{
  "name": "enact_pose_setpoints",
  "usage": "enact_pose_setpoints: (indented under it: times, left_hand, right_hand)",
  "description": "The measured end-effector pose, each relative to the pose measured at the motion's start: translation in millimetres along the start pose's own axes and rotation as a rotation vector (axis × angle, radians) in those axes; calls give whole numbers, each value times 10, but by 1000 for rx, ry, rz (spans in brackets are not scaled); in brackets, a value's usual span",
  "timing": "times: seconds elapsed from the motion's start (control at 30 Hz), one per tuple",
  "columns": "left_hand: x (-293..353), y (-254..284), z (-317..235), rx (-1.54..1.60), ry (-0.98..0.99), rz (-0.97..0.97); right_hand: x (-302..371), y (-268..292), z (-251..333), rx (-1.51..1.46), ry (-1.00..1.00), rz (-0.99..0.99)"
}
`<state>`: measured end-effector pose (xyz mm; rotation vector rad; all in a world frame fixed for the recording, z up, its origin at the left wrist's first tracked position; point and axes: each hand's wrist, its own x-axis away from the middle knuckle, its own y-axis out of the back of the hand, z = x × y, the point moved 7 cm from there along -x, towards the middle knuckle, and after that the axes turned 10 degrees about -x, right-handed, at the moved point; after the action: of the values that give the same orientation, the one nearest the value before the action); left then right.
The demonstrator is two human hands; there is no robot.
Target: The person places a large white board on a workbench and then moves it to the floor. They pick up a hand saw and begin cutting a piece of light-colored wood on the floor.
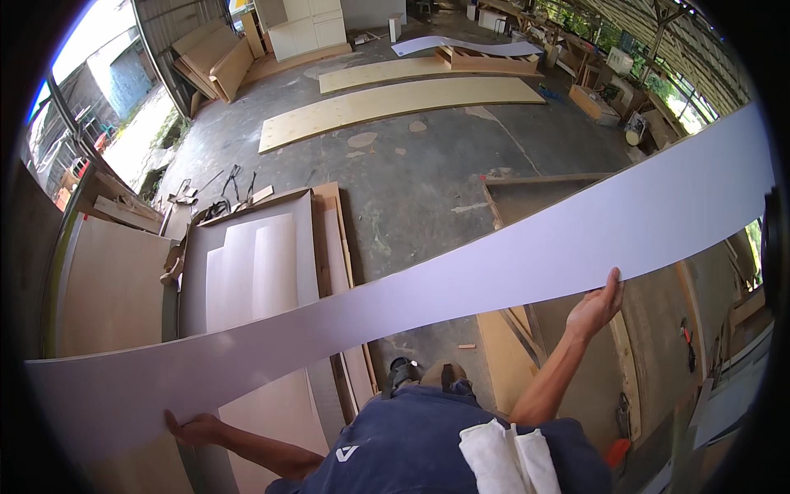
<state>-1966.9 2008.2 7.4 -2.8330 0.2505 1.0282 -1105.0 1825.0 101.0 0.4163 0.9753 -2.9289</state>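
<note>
A long pale lilac-grey laminate sheet [461, 280] stretches across the whole view, from lower left up to upper right, held in the air in front of me. My left hand [193, 428] grips its lower edge at the lower left. My right hand [597, 306] is raised and grips the lower edge further right, thumb up against the sheet. Below the sheet I see my dark blue shirt [411, 449] with a white cloth [506, 457] over the shoulder.
On the concrete floor lie stacked boards with grey sheets [247, 263] at left, long plywood panels [395, 103] further off, a wooden frame [543, 181] at right, white cabinets [309, 29] at the back, and tools [218, 193] near the stack.
</note>
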Motion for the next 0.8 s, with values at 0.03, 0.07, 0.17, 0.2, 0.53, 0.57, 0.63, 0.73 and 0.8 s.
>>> enact_pose_setpoints:
  times: [0.03, 0.07, 0.17, 0.2, 0.53, 0.57, 0.63, 0.73, 0.8]
  left_hand:
    - [41, -381, -51, 16, 36, 16]
    - [86, -727, -59, 96, 114, 31]
    - [302, -1624, -363, -80, -1, 51]
    - [388, -1885, -418, -120, -7, 69]
    - [1202, -4624, -1014, -98, 11, 215]
    - [1048, -4877, -601, 170, 149, 188]
    - [1094, -5456, -519, 525, 309, 170]
    - [1238, -6009, -794, 363, 173, 107]
    - [1512, -6321, -1196, -164, -83, 51]
  right_hand:
    - [-73, -90, -119, -15, 8, -2]
    - [-153, -172, -240, -31, 16, -3]
    - [-385, -408, -566, -8, 56, -18]
    - [-456, -506, -667, 7, 78, -12]
    - [-1652, -1499, -2158, -21, 182, -114]
    - [-1772, -1633, -2372, -39, 167, -118]
    - [-2036, -2043, -2706, -78, 153, -137]
    - [-2467, -2631, -3241, -167, 111, -87]
    - [-2693, -3004, -3530, -237, 85, -63]
